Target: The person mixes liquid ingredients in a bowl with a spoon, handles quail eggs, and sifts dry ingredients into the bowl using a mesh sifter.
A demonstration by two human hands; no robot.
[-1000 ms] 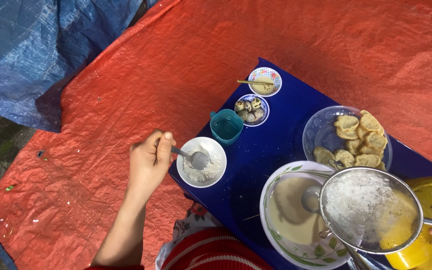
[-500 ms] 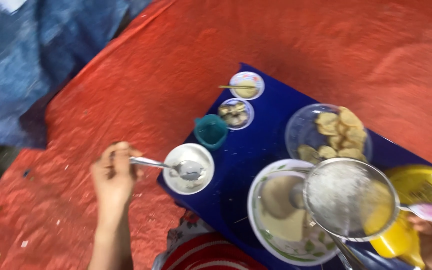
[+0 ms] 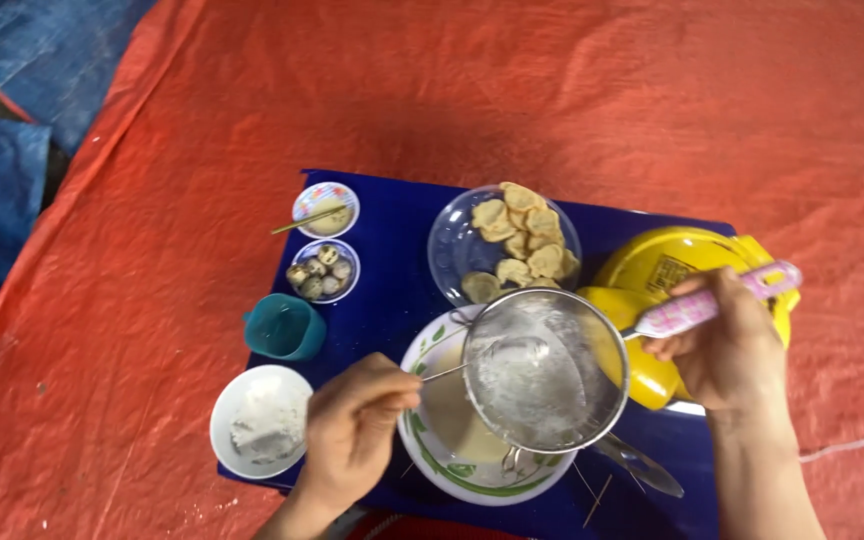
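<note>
Sieve (image 3: 544, 372) and spoon (image 3: 512, 355) over bowl (image 3: 422, 440)
Round mesh, flour-dusted, pink handle; spoon bowl inside, tipped, dusted white

Both forearms show bare, with no sleeve on either as far as the lower edge of the view. The left hand (image 3: 352, 430) wears no glove, ring or band that can be made out, and its wrist is bare. The right hand (image 3: 727, 345) is likewise ungloved, its wrist below it free of any watch or bracelet. Nails look short and unpainted.
</note>
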